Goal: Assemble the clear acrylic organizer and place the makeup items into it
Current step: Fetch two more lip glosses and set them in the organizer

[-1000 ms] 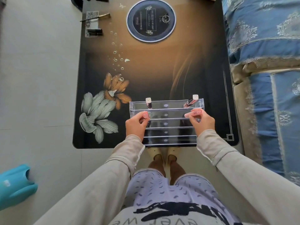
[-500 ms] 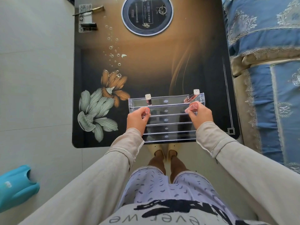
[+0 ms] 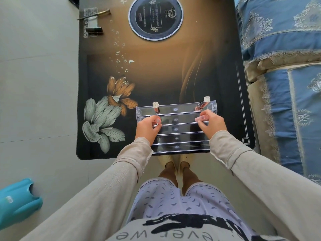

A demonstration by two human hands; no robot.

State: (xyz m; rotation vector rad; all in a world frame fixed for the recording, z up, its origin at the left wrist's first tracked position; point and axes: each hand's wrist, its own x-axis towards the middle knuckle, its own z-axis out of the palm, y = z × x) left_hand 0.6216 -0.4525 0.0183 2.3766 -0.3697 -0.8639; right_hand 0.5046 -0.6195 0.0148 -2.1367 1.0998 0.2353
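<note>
The clear acrylic organizer, a stepped rack of several tiers, stands at the near edge of the dark table. My left hand grips its left side with curled fingers on an upper tier. My right hand grips the right side the same way. In the top tier stand two lip glosses with cream caps, one at the left and one leaning at the right. At the table's far left corner lie a makeup brush and a dark tube.
A round black induction plate is set in the table's far middle. A blue patterned sofa runs along the right side. A teal plastic object lies on the grey floor at lower left. My feet stand under the table's near edge.
Both hands keep their hold on the organizer's sides. The rack has stayed near the table's front edge; mostly the camera view has shifted slightly.
</note>
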